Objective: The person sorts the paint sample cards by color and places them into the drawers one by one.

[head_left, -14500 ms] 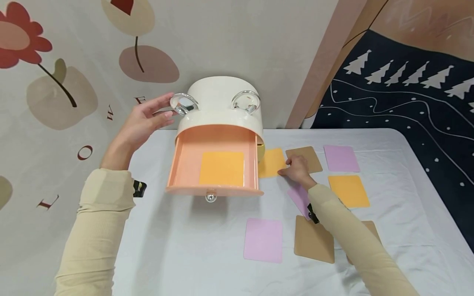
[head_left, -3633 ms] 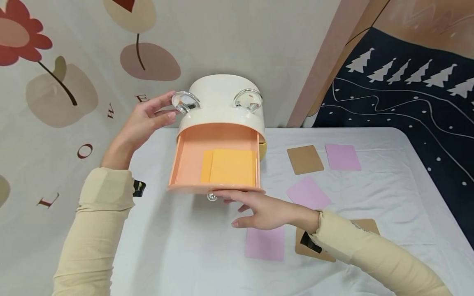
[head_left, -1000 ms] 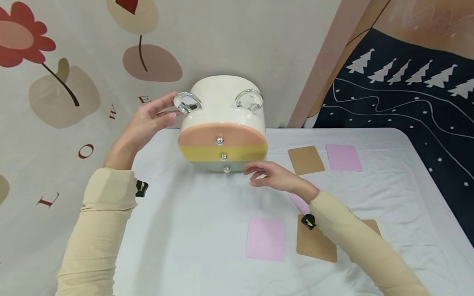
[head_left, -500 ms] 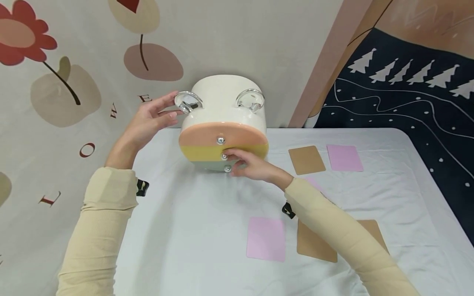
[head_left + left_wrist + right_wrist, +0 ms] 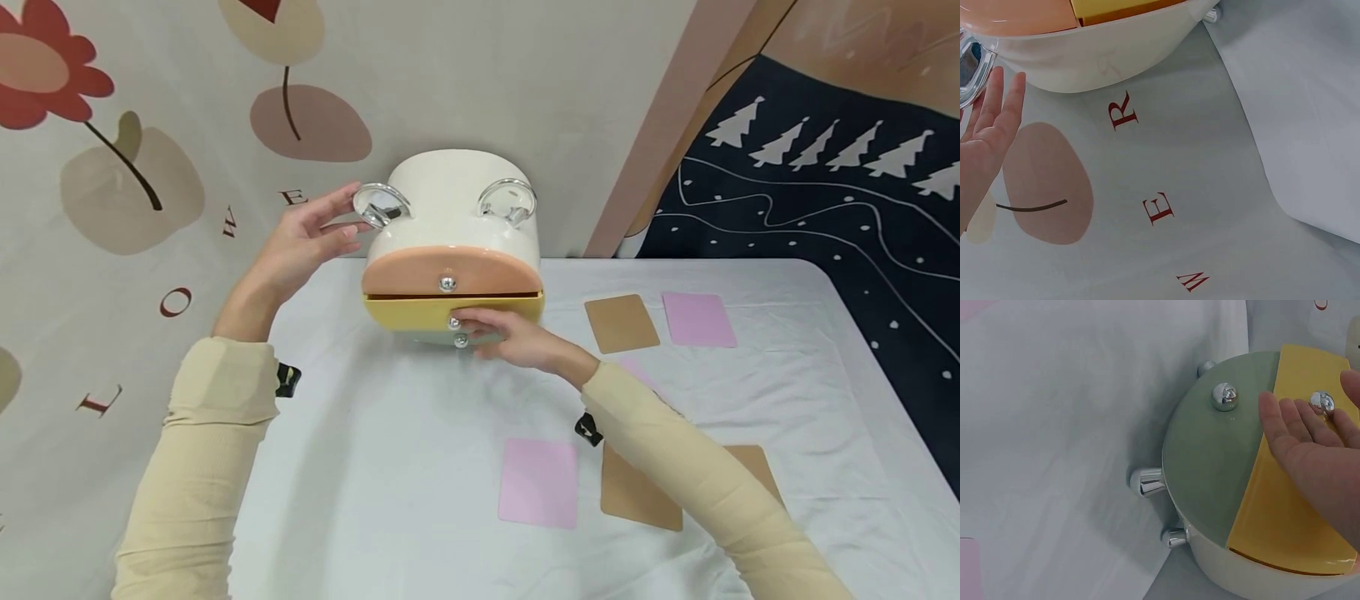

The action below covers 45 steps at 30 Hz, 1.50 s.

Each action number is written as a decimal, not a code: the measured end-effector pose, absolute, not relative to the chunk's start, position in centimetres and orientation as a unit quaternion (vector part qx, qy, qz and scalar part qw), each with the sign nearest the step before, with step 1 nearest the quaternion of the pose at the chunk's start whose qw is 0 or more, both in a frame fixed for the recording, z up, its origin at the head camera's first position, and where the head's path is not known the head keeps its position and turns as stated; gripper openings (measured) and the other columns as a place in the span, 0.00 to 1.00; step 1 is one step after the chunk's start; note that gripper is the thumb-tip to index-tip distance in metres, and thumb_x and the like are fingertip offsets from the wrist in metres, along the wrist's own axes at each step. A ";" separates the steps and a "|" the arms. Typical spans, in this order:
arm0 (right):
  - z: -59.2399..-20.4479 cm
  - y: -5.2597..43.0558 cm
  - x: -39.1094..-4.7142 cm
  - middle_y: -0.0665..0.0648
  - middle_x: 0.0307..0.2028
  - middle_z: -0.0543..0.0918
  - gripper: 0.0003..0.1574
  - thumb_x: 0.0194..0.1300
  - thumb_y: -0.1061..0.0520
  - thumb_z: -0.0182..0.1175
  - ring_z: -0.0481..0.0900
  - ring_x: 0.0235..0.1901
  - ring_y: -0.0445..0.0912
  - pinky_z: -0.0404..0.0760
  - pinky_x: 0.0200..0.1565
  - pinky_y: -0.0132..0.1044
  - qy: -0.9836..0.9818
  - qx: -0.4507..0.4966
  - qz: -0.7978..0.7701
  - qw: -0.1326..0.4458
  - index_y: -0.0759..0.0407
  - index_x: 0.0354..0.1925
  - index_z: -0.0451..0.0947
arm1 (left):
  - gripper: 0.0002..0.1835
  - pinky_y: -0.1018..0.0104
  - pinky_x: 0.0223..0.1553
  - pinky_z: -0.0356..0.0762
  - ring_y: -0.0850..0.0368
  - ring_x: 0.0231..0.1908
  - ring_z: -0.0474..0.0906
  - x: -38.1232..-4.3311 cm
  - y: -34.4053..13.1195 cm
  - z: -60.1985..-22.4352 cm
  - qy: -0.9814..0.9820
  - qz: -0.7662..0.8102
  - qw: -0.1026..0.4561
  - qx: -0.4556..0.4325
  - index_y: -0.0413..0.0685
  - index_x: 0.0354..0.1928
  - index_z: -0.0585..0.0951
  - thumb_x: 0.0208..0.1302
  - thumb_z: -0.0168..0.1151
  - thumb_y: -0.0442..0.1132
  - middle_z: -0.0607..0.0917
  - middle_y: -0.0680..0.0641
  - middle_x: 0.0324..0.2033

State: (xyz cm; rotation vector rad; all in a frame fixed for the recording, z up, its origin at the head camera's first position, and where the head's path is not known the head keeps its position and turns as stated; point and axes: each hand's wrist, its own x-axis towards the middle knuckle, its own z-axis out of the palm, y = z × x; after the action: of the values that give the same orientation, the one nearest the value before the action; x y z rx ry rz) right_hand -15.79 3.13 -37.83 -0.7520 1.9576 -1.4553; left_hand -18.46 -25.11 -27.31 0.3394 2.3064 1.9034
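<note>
A white cabinet (image 5: 461,200) with silver ears stands against the wall, with a peach top drawer (image 5: 405,271), a yellow middle drawer (image 5: 408,314) and a green bottom drawer (image 5: 1210,462). The yellow drawer sticks out slightly, leaving a dark gap along its upper edge. My right hand (image 5: 517,340) holds its silver knob (image 5: 1322,401) between thumb and fingers. At the cabinet's left, my left hand (image 5: 296,237) touches the left silver ear (image 5: 381,206) with extended fingers, which look straight in the left wrist view. The drawers' insides are hidden.
On the white-covered table (image 5: 375,500), pink squares (image 5: 538,483) and tan squares (image 5: 621,323) lie flat to the right and in front. My right sleeve (image 5: 697,467) covers parts of several. A patterned wall (image 5: 525,83) rises directly behind the cabinet.
The top drawer, earlier pulled out with orange squares inside, is pushed in. The orange squares are gone from the table. My right hand moved to the middle knob, and the yellow drawer slid forward slightly.
</note>
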 end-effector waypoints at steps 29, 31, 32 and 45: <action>-38.1 4.5 -6.8 0.52 0.67 0.58 0.42 0.60 0.68 0.56 0.58 0.64 0.47 0.65 0.61 0.42 0.700 -0.374 -0.500 0.347 0.56 0.69 0.52 | 0.30 0.72 0.50 0.73 0.49 0.59 0.64 -18.4 -25.7 -27.8 0.769 0.613 0.089 0.159 0.50 0.69 0.55 0.67 0.46 0.28 0.59 0.41 0.65; -38.1 4.4 -6.6 0.52 0.67 0.58 0.42 0.60 0.68 0.56 0.57 0.65 0.47 0.65 0.61 0.40 0.700 -0.375 -0.497 0.351 0.56 0.69 0.52 | 0.30 0.72 0.50 0.73 0.49 0.60 0.64 -18.4 -25.7 -27.8 0.767 0.615 0.091 0.158 0.50 0.69 0.55 0.67 0.46 0.27 0.59 0.41 0.65; -38.1 4.4 -6.5 0.51 0.67 0.58 0.42 0.60 0.68 0.56 0.57 0.65 0.47 0.65 0.60 0.40 0.700 -0.375 -0.495 0.352 0.56 0.69 0.52 | 0.30 0.72 0.50 0.73 0.49 0.60 0.63 -18.4 -25.8 -27.8 0.767 0.615 0.091 0.158 0.50 0.69 0.55 0.67 0.46 0.27 0.59 0.41 0.65; -37.1 7.9 -6.7 0.64 0.54 0.73 0.29 0.63 0.64 0.56 0.74 0.51 0.45 0.77 0.49 0.36 0.656 -0.418 -0.513 0.363 0.68 0.61 0.63 | 0.31 0.72 0.50 0.73 0.49 0.60 0.64 -18.3 -25.9 -27.9 0.758 0.625 0.095 0.161 0.50 0.70 0.55 0.66 0.49 0.28 0.59 0.40 0.64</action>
State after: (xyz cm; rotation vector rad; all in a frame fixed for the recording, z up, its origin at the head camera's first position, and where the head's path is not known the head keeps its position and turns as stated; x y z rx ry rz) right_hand -6.71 7.90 -37.13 -1.0769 1.6882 -1.3217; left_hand -18.34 -25.85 -27.86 0.4776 2.2482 1.8521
